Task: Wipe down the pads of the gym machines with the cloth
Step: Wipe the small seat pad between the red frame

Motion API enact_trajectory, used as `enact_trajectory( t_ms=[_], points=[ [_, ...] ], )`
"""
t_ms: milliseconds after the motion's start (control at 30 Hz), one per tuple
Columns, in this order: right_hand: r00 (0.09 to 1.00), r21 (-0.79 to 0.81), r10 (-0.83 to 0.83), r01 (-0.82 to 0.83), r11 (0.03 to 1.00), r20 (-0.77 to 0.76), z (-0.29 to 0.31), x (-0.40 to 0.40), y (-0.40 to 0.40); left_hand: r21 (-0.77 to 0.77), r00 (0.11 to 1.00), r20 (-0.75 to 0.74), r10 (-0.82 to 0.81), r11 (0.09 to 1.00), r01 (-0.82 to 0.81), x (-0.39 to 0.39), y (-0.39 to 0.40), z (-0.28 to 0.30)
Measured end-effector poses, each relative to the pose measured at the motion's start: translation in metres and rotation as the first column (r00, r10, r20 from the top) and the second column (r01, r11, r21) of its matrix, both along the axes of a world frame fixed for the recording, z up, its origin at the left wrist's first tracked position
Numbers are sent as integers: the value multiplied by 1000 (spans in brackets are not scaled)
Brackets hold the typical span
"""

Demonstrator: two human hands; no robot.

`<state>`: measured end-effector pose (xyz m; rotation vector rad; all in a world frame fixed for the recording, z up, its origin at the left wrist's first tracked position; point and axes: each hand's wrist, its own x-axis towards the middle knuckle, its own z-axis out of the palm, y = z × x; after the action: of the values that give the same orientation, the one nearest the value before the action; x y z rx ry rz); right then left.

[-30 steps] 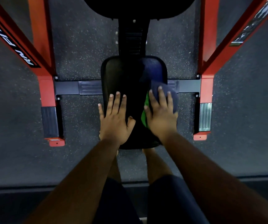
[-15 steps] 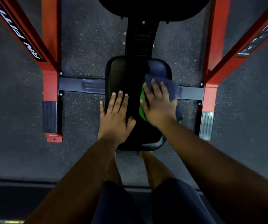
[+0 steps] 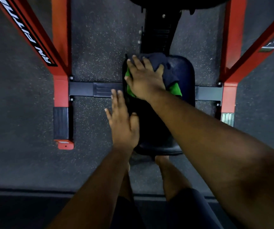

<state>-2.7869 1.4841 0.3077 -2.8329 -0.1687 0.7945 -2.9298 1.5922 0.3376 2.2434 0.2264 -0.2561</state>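
The right hand (image 3: 145,80) presses flat, fingers spread, on a navy-and-green cloth (image 3: 169,71) hiding the black seat pad's (image 3: 185,83) 12 o'clock end. The left hand (image 3: 123,123), fingers straight and holding nothing, rests at the pad's 9 o'clock edge above speckled rubber floor (image 3: 100,47); red frame posts (image 3: 61,47) run off the top.

your right hand (image 3: 145,80) lies flat on a soft, matt cloth (image 3: 163,68), dark blue with a bright green side showing at its edges. under it the pad (image 3: 185,75) looks like smooth black vinyl with a faint sheen. the frame (image 3: 61,47) is red painted metal, semi-gloss, and the crossbar (image 3: 83,89) matt black metal with a ribbed patch. the floor (image 3: 98,40) is rough, speckled dark rubber.
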Motion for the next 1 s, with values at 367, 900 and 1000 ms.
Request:
enact_trajectory(
  t_ms=[367, 900, 1000],
  points=[
    [951, 25, 306, -307, 951, 46, 74, -189, -38, 88, 925, -289, -247, 955, 283, -29, 40, 33],
    [942, 101, -298, 285, 953, 156, 243, -242, -103, -465, 708, -532, -464, 859, 213, -32, -36, 208],
    [921, 136, -307, 281, 950, 241, 288, -266, -104, -544, 683, -545, -486, 825, 152, -33, -59, 261]
  ],
)
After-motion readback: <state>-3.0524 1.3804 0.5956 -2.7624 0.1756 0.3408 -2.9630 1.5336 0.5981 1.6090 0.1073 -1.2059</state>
